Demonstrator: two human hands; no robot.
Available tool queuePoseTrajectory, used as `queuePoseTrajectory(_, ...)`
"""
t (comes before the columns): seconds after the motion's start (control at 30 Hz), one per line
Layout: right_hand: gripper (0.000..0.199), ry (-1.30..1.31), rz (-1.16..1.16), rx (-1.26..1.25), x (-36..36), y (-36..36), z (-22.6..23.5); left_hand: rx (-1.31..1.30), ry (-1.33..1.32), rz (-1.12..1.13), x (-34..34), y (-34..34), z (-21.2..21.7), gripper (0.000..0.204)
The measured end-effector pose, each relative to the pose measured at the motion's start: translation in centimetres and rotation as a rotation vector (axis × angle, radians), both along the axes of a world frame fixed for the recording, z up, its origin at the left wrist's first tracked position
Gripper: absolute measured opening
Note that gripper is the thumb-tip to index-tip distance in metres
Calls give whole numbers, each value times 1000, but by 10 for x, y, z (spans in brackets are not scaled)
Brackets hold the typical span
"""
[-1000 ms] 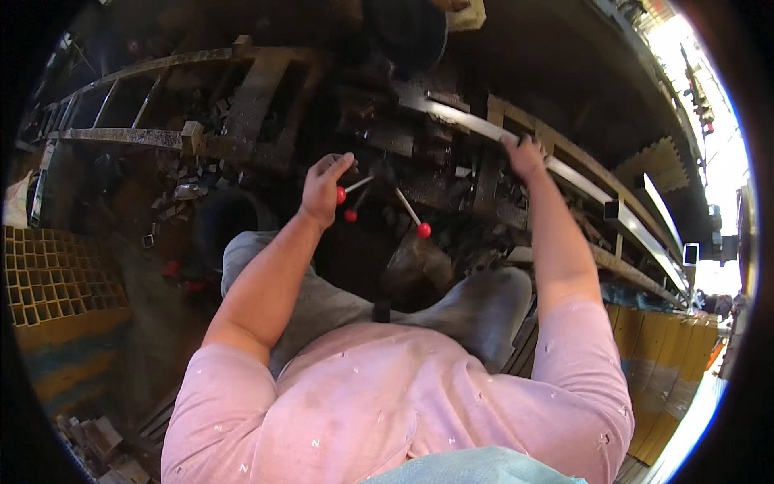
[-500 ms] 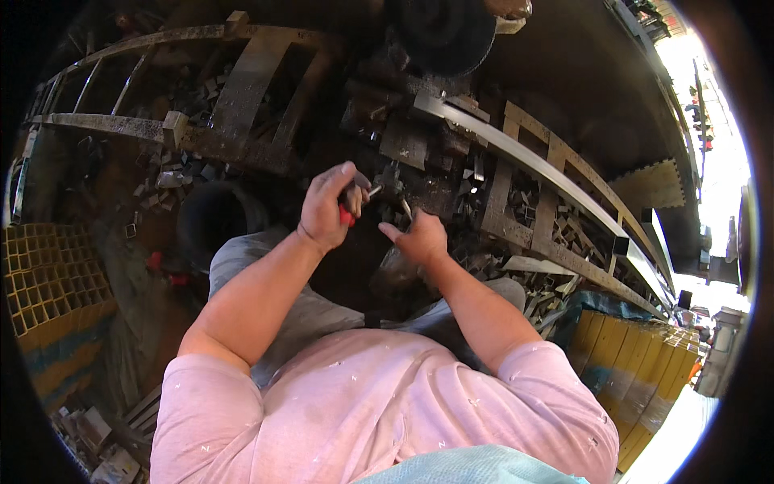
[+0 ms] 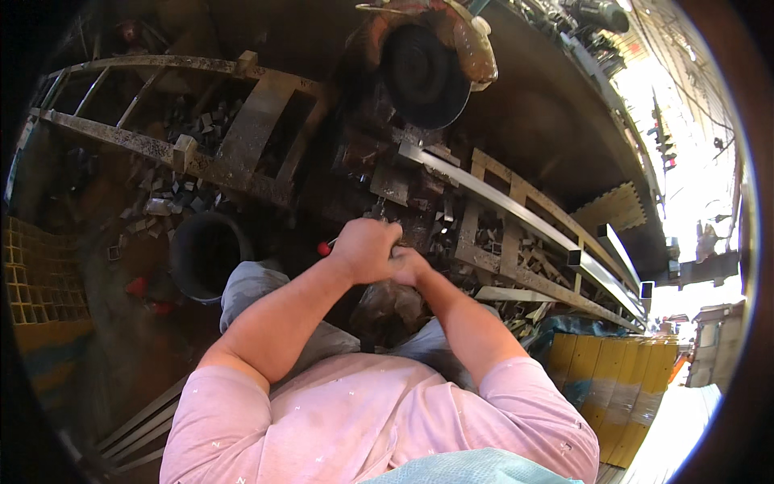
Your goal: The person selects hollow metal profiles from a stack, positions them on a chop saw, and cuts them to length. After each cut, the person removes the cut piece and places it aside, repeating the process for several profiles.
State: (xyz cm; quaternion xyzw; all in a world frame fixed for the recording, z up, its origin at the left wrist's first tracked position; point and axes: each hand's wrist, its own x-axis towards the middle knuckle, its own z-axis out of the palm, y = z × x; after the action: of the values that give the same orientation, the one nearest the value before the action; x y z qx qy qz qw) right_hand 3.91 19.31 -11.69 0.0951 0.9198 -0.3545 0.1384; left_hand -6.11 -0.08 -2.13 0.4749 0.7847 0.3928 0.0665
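My left hand [image 3: 367, 252] is closed, its back toward me, beside the dark machine base [image 3: 391, 185]. A red knob-like end [image 3: 324, 248] sticks out at its left side, part of a red-handled tool whose other end is hidden in the fist. My right hand [image 3: 409, 266] is closed against the left one, fingers curled; what it holds is hidden. Beyond both hands, a long square metal tube [image 3: 500, 198] runs from the machine to the far right. A large dark round disc [image 3: 427, 77] hangs above the machine.
Slotted metal frames [image 3: 266, 133] extend left and right, with cut tube pieces [image 3: 165, 198] under them. A black bucket [image 3: 208, 256] stands by my left knee. Stacked yellow tubes [image 3: 48, 274] lie at left, a wrapped yellow bundle [image 3: 613, 387] at right.
My hands, apart before with a red-handled tool in the left and a short metal rod in the right, have come together. The view has shifted, showing more of the disc.
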Motion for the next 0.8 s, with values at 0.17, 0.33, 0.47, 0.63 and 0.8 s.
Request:
queuePoseTrajectory(0.17,34,-23,-418,134,-61,29,218,101,134,-134,35,-5,16,33)
queuePoseTrajectory(0.33,32,734,-324,-154,-142,100,373,-119,106,-431,45,21,9,33)
queuePoseTrajectory(0.47,38,907,-459,-127,-226,186,471,-333,120,-627,55,42,7,34)
queuePoseTrajectory(0.63,79,849,-554,-112,-292,95,549,-448,65,-716,49,50,9,35)
queuePoseTrajectory(0.8,48,1022,-258,489,-363,144,596,-433,22,-759,41,61,6,33)
